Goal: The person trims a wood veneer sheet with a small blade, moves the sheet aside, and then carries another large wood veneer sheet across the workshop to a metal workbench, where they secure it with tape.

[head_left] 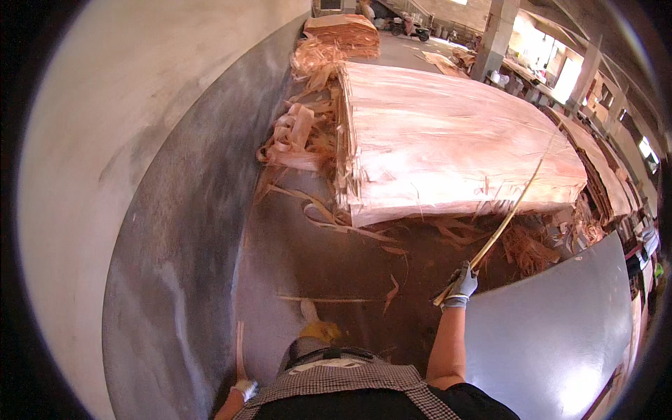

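Checked apron cloth is seen nearest, worn over a black shirt. A long thin stick is grasped near its lower end by the gloved right hand, its far part stretched over the veneer stack ahead. Reaching with the stick appears to be in hand; steady aim seems called for. The right forearm is extended forward; the left hand is held low, and whether its fingers grasp anything cannot be told.
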The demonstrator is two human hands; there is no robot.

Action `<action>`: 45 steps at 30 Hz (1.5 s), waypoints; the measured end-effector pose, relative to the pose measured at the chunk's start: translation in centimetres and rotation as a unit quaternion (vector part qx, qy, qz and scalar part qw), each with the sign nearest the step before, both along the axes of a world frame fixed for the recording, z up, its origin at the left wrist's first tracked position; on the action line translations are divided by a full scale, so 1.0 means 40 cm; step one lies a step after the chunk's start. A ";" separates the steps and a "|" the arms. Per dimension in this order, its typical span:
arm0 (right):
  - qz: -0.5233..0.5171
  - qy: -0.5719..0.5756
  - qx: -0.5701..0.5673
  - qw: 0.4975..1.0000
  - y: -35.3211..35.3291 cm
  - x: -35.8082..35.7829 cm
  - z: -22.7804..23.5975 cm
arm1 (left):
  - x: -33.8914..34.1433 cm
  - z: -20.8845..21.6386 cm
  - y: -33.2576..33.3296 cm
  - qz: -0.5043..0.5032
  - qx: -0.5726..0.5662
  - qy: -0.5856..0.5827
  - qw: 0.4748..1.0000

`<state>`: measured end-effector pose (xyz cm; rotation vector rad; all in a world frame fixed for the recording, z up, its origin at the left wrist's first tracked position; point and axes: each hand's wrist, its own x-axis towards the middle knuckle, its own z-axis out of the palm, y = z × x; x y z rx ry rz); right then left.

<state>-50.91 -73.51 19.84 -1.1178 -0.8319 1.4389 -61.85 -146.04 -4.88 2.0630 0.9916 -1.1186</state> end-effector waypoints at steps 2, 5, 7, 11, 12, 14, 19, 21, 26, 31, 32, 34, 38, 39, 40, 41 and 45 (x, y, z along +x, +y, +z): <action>0.000 -0.001 -0.028 1.000 0.055 -0.107 -0.032 | -0.139 0.003 0.086 0.225 -0.027 0.014 0.974; -0.007 -0.014 -0.034 0.999 0.145 -0.241 -0.163 | -0.465 0.001 0.268 0.725 -0.004 0.014 0.688; 0.036 -0.033 -0.061 0.997 0.115 -0.370 -0.090 | -0.665 0.030 0.347 0.830 0.070 0.022 0.554; 0.063 -0.005 -0.082 0.995 0.154 -0.605 -0.084 | -1.185 0.091 0.532 0.893 0.193 -0.021 0.406; 0.011 -0.008 -0.077 0.997 0.153 -0.591 -0.035 | -1.250 0.218 0.827 0.798 0.210 -0.027 0.563; 0.037 -0.016 -0.096 0.995 0.161 -0.628 -0.028 | -1.374 0.409 1.098 0.737 0.277 -0.112 0.606; 0.046 -0.004 -0.131 0.990 0.212 -0.971 -0.097 | -1.631 0.458 1.452 0.673 0.377 -0.265 0.578; 0.044 0.012 -0.134 0.990 0.266 -1.109 -0.128 | -1.677 0.453 1.546 0.646 0.340 -0.307 0.610; 0.074 0.098 -0.193 0.974 0.442 -1.500 -0.076 | -1.870 0.478 1.669 0.608 0.235 -0.273 0.707; 0.134 0.117 -0.160 0.971 0.556 -1.767 -0.001 | -2.167 0.385 1.730 0.734 0.278 -0.242 0.570; 0.134 0.129 -0.167 0.968 0.582 -1.794 0.009 | -2.206 0.374 1.783 0.721 0.283 -0.258 0.578; 0.096 0.083 -0.189 0.974 0.614 -1.830 0.010 | -2.258 0.426 1.900 0.697 0.287 -0.279 0.594; -0.007 0.028 -0.183 0.983 0.629 -1.869 -0.054 | -2.414 0.452 2.235 0.567 0.419 -0.321 0.632; -0.039 0.017 -0.180 0.983 0.627 -1.872 -0.060 | -2.455 0.466 2.323 0.531 0.460 -0.327 0.632; -0.074 0.007 -0.176 0.982 0.626 -1.881 -0.058 | -2.491 0.487 2.401 0.491 0.505 -0.349 0.618; -0.120 0.005 -0.174 0.977 0.629 -1.892 -0.055 | -2.533 0.498 2.486 0.458 0.526 -0.351 0.625; -0.231 -0.089 -0.115 0.962 0.620 -1.956 0.046 | -2.647 0.507 2.769 0.318 0.583 -0.321 0.675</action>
